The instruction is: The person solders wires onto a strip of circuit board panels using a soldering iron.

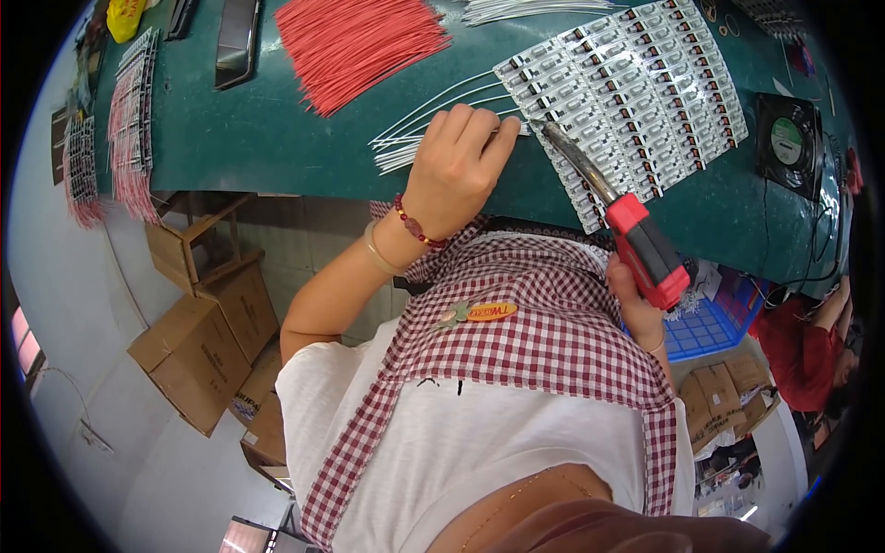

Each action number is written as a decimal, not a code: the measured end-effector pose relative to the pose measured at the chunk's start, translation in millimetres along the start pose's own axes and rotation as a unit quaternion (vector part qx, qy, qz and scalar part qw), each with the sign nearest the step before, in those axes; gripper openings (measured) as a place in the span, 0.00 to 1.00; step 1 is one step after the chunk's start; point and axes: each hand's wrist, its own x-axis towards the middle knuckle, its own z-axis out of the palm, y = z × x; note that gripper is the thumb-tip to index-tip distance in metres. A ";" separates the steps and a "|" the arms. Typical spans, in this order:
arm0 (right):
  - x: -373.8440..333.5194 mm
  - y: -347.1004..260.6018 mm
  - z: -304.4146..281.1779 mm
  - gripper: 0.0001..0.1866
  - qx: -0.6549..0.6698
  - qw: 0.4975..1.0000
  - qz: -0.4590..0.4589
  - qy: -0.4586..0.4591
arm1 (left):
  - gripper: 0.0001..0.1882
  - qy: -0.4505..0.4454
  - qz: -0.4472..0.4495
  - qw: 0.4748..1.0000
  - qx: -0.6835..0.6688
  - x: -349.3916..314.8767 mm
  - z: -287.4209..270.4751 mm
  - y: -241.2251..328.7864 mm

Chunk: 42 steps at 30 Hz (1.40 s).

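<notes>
My left hand (458,164), with a beaded bracelet at the wrist, pinches a white wire (523,130) at the left edge of a panel of small circuit boards (627,88). More white wires (398,150) lie loose beside and beneath this hand. My right hand (638,311) is wrapped round the red and black handle of a soldering iron (650,249). The iron's metal tip points up and left, at the panel's edge close to my left fingertips. Whether the tip touches the board or the wire, I cannot tell.
A pile of red wires (355,46) lies on the green table (249,138). Wired boards (131,124) and a phone (238,41) are at the left, a black fan (789,143) at the right. A blue basket (705,323), cardboard boxes (198,355) and another person (802,355) are beyond the table edge.
</notes>
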 end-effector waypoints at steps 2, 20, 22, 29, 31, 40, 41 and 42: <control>0.5 0.1 0.5 0.13 0.026 0.999 0.027 -0.004 | 0.15 0.000 0.000 1.000 0.001 -0.7 0.8 -0.4; 25.3 -21.8 -113.2 0.24 0.302 0.845 -0.188 0.398 | 0.15 -0.027 -0.036 0.999 0.026 0.3 -11.8 5.8; 27.3 -9.5 -142.7 0.22 0.286 0.806 -0.214 0.471 | 0.14 -0.027 -0.053 0.998 0.033 -3.3 -16.9 5.9; 52.2 47.2 -197.1 0.14 0.239 0.808 0.018 0.538 | 0.12 -0.029 -0.209 0.965 0.156 -81.7 -87.7 -11.4; 45.7 42.6 -187.1 0.14 0.242 0.801 -0.039 0.547 | 0.10 -0.011 -0.280 0.944 0.174 -112.6 -107.3 -20.9; 35.6 0.4 -168.3 0.16 0.377 0.764 -0.151 0.501 | 0.09 0.051 -0.340 0.933 0.103 -89.8 -78.3 25.6; 36.0 -1.8 -169.3 0.17 0.408 0.762 -0.153 0.479 | 0.09 0.070 -0.351 0.929 0.091 -83.9 -75.2 30.8; 38.3 -1.9 -170.3 0.18 0.425 0.762 -0.155 0.464 | 0.09 0.091 -0.356 0.927 0.077 -78.4 -72.5 33.6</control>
